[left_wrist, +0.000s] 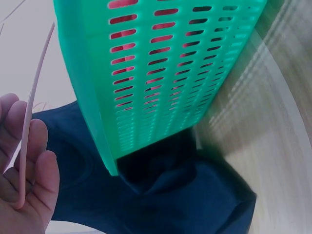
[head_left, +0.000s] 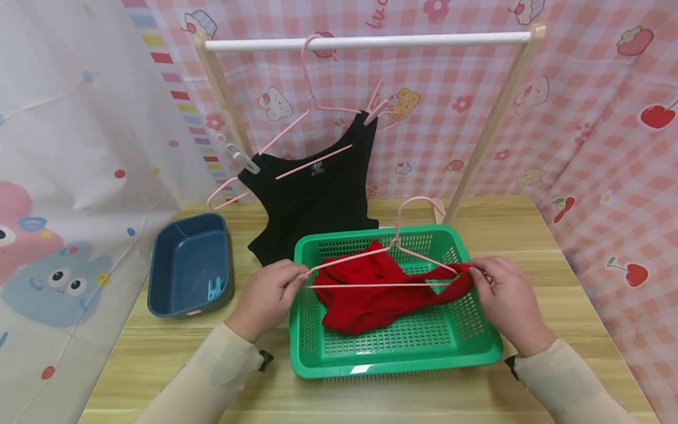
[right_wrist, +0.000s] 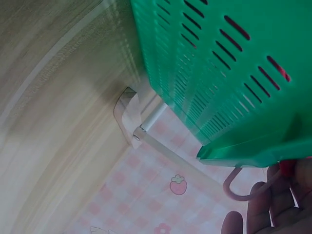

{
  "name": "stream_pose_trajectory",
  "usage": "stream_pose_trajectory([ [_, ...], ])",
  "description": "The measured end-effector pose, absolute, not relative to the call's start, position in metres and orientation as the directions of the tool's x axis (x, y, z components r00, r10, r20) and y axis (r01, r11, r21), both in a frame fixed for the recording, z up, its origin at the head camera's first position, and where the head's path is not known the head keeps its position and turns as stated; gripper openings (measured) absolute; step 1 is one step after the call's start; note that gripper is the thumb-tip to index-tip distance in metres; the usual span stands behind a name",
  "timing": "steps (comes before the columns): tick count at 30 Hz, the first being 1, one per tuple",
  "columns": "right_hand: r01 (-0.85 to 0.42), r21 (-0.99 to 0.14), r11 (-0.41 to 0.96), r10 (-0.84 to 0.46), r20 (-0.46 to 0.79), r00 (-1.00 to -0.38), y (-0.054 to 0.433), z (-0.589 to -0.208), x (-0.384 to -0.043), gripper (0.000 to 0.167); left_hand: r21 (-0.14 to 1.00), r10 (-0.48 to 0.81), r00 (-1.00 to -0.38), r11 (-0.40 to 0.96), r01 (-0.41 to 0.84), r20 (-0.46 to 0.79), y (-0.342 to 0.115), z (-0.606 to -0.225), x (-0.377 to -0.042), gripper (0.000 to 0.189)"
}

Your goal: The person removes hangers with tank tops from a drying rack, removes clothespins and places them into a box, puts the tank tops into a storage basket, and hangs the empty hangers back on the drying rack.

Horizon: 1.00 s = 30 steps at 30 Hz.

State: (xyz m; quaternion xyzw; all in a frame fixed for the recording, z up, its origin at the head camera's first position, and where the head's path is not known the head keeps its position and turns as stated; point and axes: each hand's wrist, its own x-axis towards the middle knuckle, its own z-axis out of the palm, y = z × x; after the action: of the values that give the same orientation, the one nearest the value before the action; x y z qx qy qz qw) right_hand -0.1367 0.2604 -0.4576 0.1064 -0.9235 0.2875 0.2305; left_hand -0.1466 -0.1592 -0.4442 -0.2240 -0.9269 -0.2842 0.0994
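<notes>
A pink hanger (head_left: 349,257) spans the space above a green basket (head_left: 394,371), its hook pointing up and away. My left hand (head_left: 270,297) grips the hanger's left end; the left wrist view shows the pink bar (left_wrist: 28,112) lying across the curled fingers. With thumb and fingers my right hand (head_left: 508,300) pinches a strap of a red garment (head_left: 365,300) at the hanger's right end. The strap is drawn over that end, while the rest of the garment lies bunched in the basket. In the right wrist view, only part of the right hand (right_wrist: 273,209) appears.
Behind the basket, a black tank top (head_left: 323,194) hangs on another pink hanger from a rack's white bar (head_left: 371,42). A white clip (head_left: 243,159) and a pink clip (head_left: 375,109) hold its straps. A blue tub (head_left: 185,259) at left contains light-blue clips (head_left: 214,288).
</notes>
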Motion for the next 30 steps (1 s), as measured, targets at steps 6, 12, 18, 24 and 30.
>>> stream_pose_trajectory([
  [6,-0.276,-0.513,0.813,-0.022,0.447,-0.895,0.264,-0.458,-0.136,0.013,0.483,0.359,-0.877,0.735,0.476,0.319,-0.162,-0.443,-0.148,0.013],
  [12,-0.234,-0.53,0.815,0.011,0.419,-0.908,0.266,-0.458,-0.136,0.013,0.49,0.355,-0.878,0.732,0.474,0.32,-0.165,-0.441,-0.148,0.014],
  [18,-0.193,-0.53,0.826,0.043,0.4,-0.915,0.268,-0.459,-0.136,0.014,0.487,0.352,-0.875,0.73,0.479,0.333,-0.168,-0.439,-0.149,0.013],
  [24,-0.172,-0.527,0.832,0.057,0.39,-0.919,0.27,-0.46,-0.136,0.014,0.478,0.344,-0.877,0.741,0.472,0.335,-0.171,-0.438,-0.15,0.013],
  [30,-0.161,-0.525,0.836,0.064,0.384,-0.921,0.271,-0.462,-0.137,0.015,0.483,0.328,-0.873,0.736,0.475,0.36,-0.174,-0.439,-0.151,0.012],
])
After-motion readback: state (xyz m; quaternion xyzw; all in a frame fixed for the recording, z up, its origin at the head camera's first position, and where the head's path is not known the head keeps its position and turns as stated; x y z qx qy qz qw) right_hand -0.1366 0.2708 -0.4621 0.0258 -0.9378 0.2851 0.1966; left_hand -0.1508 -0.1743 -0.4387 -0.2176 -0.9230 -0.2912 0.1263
